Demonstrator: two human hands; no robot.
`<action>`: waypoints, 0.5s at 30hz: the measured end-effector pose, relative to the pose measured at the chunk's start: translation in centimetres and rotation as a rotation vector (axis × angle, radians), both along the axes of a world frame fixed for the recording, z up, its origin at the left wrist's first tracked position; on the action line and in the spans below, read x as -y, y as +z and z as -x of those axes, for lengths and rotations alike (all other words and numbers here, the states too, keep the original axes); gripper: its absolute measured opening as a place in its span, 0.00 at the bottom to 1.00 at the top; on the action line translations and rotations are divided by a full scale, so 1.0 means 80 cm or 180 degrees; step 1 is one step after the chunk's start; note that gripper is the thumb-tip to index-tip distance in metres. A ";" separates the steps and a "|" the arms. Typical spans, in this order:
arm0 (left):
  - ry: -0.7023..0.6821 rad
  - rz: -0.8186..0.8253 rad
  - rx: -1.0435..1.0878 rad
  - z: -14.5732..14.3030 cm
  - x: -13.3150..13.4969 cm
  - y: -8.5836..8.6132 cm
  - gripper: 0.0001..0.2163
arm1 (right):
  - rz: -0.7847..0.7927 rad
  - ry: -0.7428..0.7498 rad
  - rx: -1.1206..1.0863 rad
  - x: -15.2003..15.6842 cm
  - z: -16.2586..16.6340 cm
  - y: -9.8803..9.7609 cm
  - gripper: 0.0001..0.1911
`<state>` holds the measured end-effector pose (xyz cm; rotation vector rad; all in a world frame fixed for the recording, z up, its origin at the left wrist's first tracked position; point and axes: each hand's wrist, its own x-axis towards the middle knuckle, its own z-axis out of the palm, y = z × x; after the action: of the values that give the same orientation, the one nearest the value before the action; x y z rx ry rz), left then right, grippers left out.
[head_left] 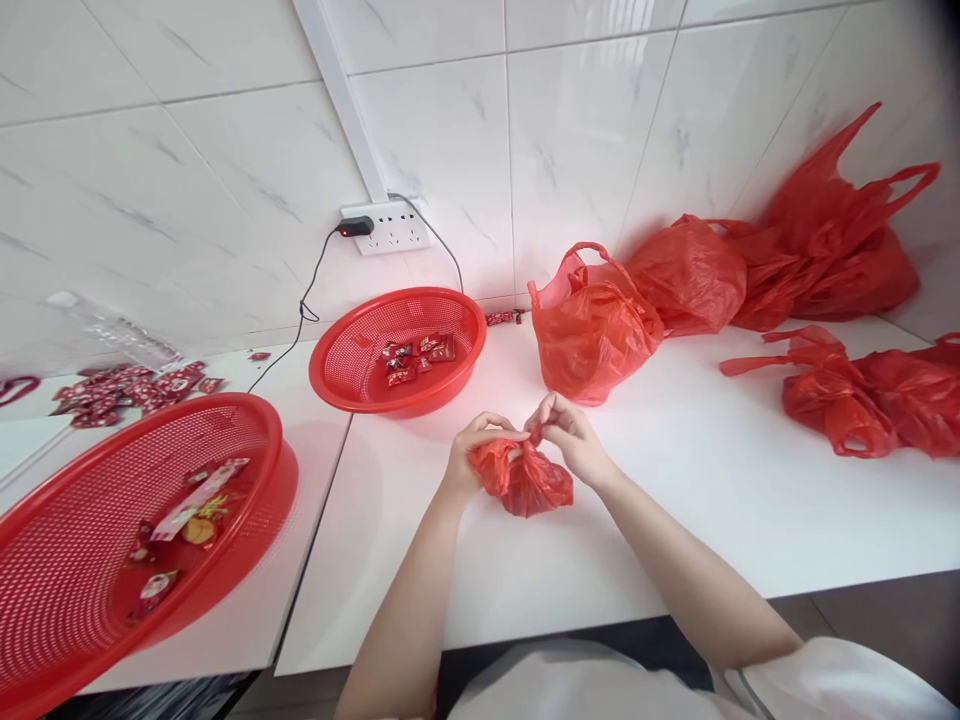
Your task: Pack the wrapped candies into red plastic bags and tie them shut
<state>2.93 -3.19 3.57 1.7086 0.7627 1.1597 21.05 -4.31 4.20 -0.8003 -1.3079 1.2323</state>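
Observation:
A small red plastic bag (534, 482) sits low over the white table in front of me, its lower part bunched and rounded. The fingers of my left hand (480, 447) are closed around its gathered left side. With fingertips pinched together, my right hand (568, 437) grips the twisted top of the same bag. What lies inside the bag is hidden by the red plastic. Just behind my hands stands a larger red plastic bag (596, 330) with its loop handles up.
A red mesh basket (330, 380) with several small wrapped packets is behind my left hand. A bigger red basket (262, 430) stands at the left, near a packet pile (142, 390) and a clear bottle (124, 335). More red bags (690, 275) line the wall. A power strip (397, 228) has cords.

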 end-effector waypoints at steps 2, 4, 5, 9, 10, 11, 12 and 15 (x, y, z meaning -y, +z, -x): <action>-0.0121 0.0173 0.0067 0.002 0.001 0.003 0.06 | 0.0507 0.0263 -0.0526 -0.002 -0.001 0.001 0.05; -0.0228 0.0276 0.0103 0.003 0.003 0.006 0.06 | 0.0707 0.0412 -0.0525 -0.003 -0.007 0.004 0.08; -0.0267 0.0310 0.0104 0.003 0.003 0.007 0.06 | 0.0692 0.0431 -0.0351 -0.003 -0.010 0.006 0.10; -0.0280 0.0389 0.0076 0.002 0.004 0.010 0.10 | 0.0303 -0.0003 0.0769 0.000 -0.029 0.017 0.14; -0.0259 0.0403 0.0055 0.003 0.003 0.010 0.11 | 0.0210 -0.0126 0.1008 0.000 -0.034 0.020 0.15; -0.0216 0.0409 0.0041 0.004 0.002 0.010 0.11 | 0.0138 -0.0198 0.1200 0.000 -0.039 0.022 0.16; -0.0136 0.0401 0.0048 0.006 0.000 0.010 0.11 | 0.0082 -0.0232 0.1346 0.000 -0.045 0.023 0.16; 0.0256 0.0286 0.0183 0.015 -0.006 0.010 0.10 | 0.0016 -0.0326 0.1547 -0.004 -0.064 0.024 0.18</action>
<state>1.72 -2.72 4.36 1.5764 0.8420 1.2059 26.16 -3.96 6.13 -1.2057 -1.6255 0.9915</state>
